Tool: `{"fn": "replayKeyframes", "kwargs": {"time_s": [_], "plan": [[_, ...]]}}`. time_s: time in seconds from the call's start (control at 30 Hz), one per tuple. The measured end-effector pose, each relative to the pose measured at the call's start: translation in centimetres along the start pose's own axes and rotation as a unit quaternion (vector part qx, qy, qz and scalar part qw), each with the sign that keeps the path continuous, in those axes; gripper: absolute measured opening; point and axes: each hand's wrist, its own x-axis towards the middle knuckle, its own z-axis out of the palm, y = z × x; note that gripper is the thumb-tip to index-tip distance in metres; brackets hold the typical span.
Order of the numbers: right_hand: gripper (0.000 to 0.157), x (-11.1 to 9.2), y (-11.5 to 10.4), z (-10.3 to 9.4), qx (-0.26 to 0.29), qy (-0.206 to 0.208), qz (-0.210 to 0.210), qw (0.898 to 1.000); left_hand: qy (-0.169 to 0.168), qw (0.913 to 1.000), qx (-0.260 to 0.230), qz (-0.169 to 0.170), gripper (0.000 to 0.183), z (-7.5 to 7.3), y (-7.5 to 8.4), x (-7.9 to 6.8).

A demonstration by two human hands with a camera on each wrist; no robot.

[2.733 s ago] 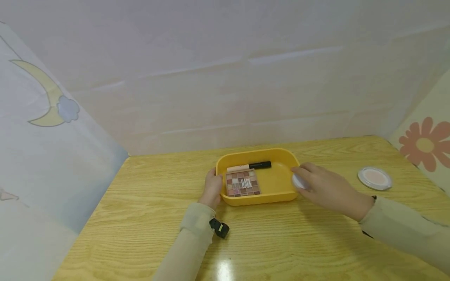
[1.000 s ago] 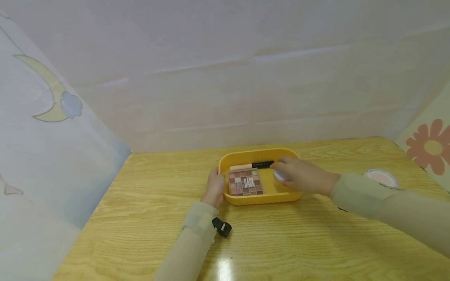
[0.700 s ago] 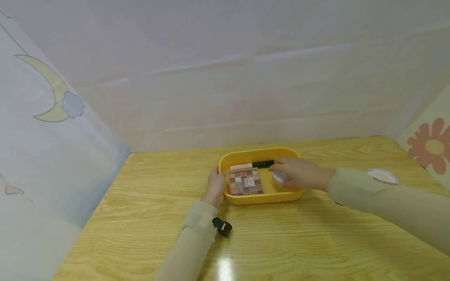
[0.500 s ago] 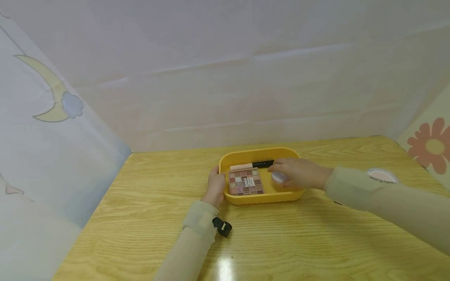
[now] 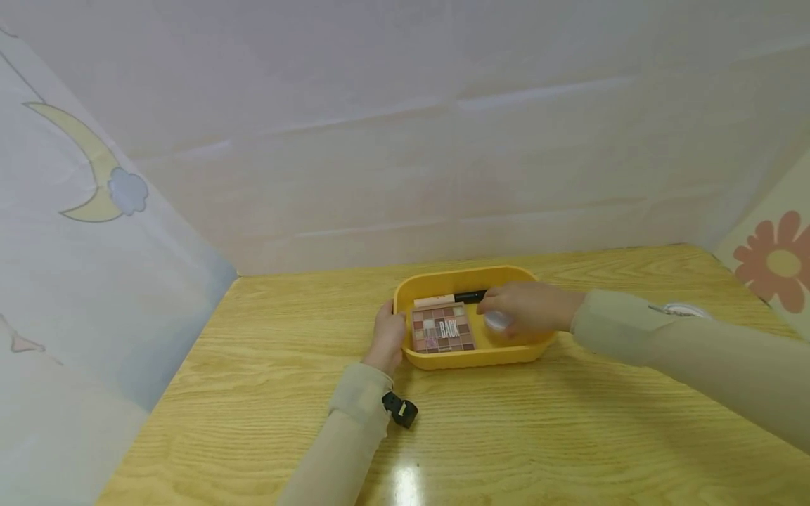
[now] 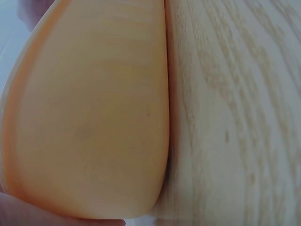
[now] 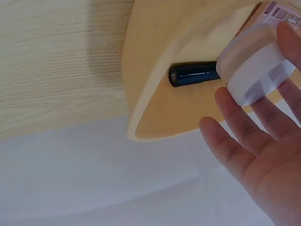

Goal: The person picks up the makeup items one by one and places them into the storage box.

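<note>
My left hand [image 5: 387,334] grips the left end of a yellow plastic tray [image 5: 474,360]. The tray's smooth outer wall [image 6: 94,103] fills much of the left wrist view. Over the tray's right half, my right hand [image 5: 530,307] holds a small round cosmetic jar [image 7: 254,61] with a white lid and clear body between thumb and fingers. An eyeshadow palette [image 5: 436,337] lettered "BACK" lies in the tray's left part. Behind it rests a slim pink tube with a black cap [image 5: 470,297], its capped end close to my right fingers.
A round, flat pale compact [image 5: 686,309] lies on the wooden table [image 5: 285,393] at the right, mostly covered by the right sleeve. A pale cloth wall [image 5: 380,140] rises behind the table. A black strap [image 5: 400,409] is on the left wrist.
My right hand has carried the jar leftward from the tray's right rim to inside its outline, drifting slightly further left lately. The sleeve now covers more of the compact. The left hand keeps its grip.
</note>
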Motion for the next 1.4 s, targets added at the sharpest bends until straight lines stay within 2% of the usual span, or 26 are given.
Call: {"fn": "replayKeyframes", "kwargs": {"time_s": [0.2,0.33,0.63,1.07,1.4], "plan": [[0.045,0.6,-0.1,0.2,-0.007,-0.033,0.002,0.999,0.0,1.0,0.001,0.002,0.046,-0.1,0.0,-0.1],[0.043,1.1,0.1,0.8,-0.033,-0.047,-0.007,0.998,0.001,1.0,0.003,0.005,0.045,-0.1,-0.1,0.0],[0.045,1.7,0.4,1.9,-0.076,-0.052,-0.02,0.996,0.002,1.0,0.002,0.0,0.045,0.0,-0.1,0.1],[0.045,2.3,-0.2,1.7,-0.078,-0.083,-0.033,0.993,-0.001,1.0,0.004,0.001,0.046,-0.1,-0.2,0.1],[0.039,2.5,-0.2,1.9,-0.057,-0.113,-0.001,0.992,0.003,1.0,0.001,0.0,0.046,-0.1,-0.1,0.0]]}}
